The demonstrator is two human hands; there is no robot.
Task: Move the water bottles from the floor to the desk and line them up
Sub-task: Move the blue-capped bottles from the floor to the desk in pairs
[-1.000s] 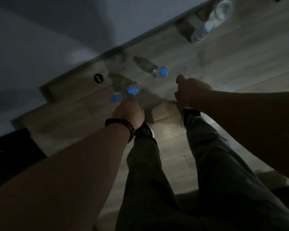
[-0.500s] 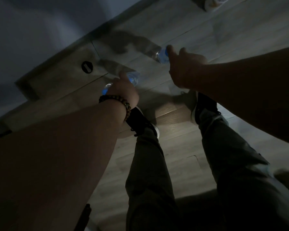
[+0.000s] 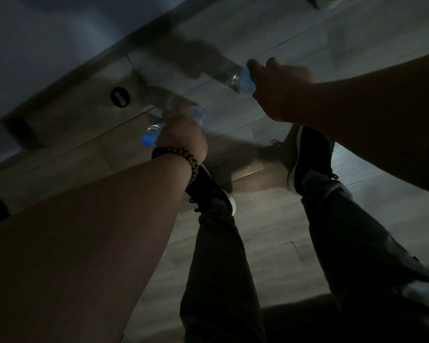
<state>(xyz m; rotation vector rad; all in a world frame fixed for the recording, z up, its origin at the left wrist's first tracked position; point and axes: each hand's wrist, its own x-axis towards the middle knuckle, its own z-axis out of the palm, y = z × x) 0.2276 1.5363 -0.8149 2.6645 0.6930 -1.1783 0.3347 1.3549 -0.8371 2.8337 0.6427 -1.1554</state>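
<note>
Both arms have dropped lower since a second ago, and the right grip (image 3: 280, 87), short of the far bottle (image 3: 243, 81) back then, now pinches its blue cap down on the floor (image 3: 258, 231) near the wall. Left grip (image 3: 183, 138) sits over two near bottles (image 3: 197, 112), one blue cap poking out left. Too dark to tell if it's clamped or spread.
</note>
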